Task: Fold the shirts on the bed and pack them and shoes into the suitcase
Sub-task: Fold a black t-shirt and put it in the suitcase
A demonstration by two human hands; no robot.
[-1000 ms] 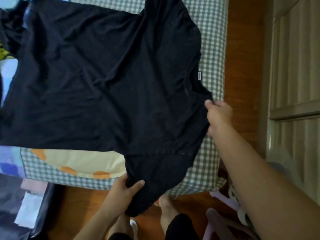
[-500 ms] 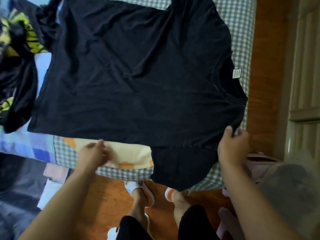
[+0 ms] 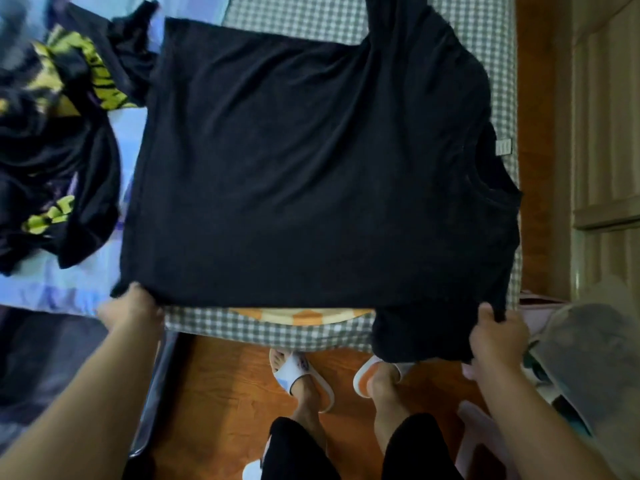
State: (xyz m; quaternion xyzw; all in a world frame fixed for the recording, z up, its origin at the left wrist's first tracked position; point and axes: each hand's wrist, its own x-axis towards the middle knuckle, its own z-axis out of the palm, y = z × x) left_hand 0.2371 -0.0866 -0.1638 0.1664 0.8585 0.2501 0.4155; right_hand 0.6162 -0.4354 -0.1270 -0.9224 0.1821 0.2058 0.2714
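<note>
A plain black T-shirt point(image 3: 311, 161) lies spread flat on the bed, collar and white tag to the right, hem to the left. My left hand point(image 3: 133, 311) grips its near hem corner at the bed's edge. My right hand point(image 3: 498, 334) pinches the near shoulder, and the near sleeve hangs down over the bed's front edge. A second black shirt with yellow print point(image 3: 59, 140) lies crumpled on the bed at the left. A dark open suitcase point(image 3: 52, 368) sits on the floor at the lower left, partly hidden by my left arm.
The bed has a grey checked cover point(image 3: 270, 332) and a blue sheet point(image 3: 62, 282) at the left. My feet in white slippers point(image 3: 301, 379) stand on the wooden floor. A pink stool point(image 3: 485, 434) and a grey object are at the lower right. Wooden doors line the right.
My left hand moved left from the hanging sleeve to the hem corner and took hold of it. My right hand slid from the collar down to the near shoulder. The shirt now lies flatter.
</note>
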